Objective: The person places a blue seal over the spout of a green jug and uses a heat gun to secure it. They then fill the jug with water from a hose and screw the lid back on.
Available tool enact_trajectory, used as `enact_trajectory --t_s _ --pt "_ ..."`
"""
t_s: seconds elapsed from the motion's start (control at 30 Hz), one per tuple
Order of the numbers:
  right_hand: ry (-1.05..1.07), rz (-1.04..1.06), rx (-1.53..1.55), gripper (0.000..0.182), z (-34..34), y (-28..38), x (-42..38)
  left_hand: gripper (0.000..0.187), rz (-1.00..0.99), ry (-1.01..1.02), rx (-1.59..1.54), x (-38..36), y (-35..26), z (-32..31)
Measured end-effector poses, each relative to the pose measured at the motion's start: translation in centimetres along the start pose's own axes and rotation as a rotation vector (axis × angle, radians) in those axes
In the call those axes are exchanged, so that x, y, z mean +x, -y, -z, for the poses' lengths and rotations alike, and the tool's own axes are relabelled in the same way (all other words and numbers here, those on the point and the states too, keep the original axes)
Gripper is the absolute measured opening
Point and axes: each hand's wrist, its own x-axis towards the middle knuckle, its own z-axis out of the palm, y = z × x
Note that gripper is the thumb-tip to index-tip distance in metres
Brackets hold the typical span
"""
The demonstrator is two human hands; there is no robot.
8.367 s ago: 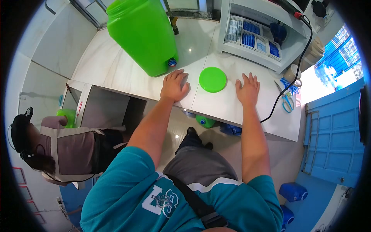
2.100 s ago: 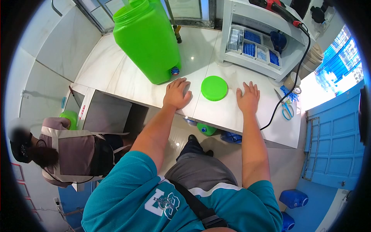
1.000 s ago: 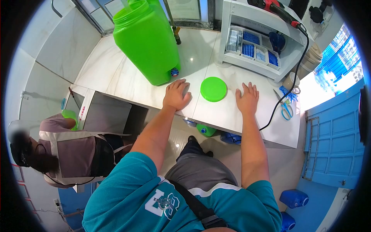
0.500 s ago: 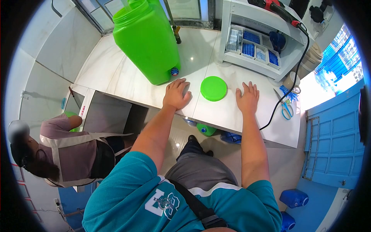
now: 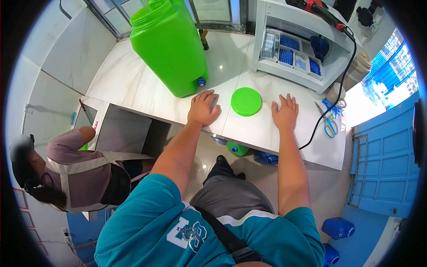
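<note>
My left hand (image 5: 203,108) lies flat on the white marbled counter (image 5: 149,95), fingers spread, close to the base of a bright green plastic jug (image 5: 171,51). The jug's wide mouth is uncapped, and a small cap with blue and red stripes sits low on its side. Between my hands a round green lid (image 5: 246,102) rests on the counter. To the right of the lid, my right hand (image 5: 285,113) is palm down with its fingers apart. Neither hand holds anything.
A white shelf unit (image 5: 291,75) holds baskets of blue packets. Blue-handled scissors (image 5: 329,126) lie near a black cord (image 5: 316,129) at the right. A person in an apron (image 5: 84,173) works at the left. Blue containers (image 5: 338,228) stand on the floor by the blue door (image 5: 384,164).
Both my hands stay in place. At the left, the other person's arm and head have shifted slightly, and less of the green item near their arm shows.
</note>
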Motion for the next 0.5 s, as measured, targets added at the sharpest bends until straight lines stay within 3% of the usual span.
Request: enact_trajectory --t_s 0.5 --pt "-0.013 0.007 0.005 0.052 -0.05 -0.06 -0.05 0.051 0.001 -0.019 -0.008 -0.08 -0.09 0.0"
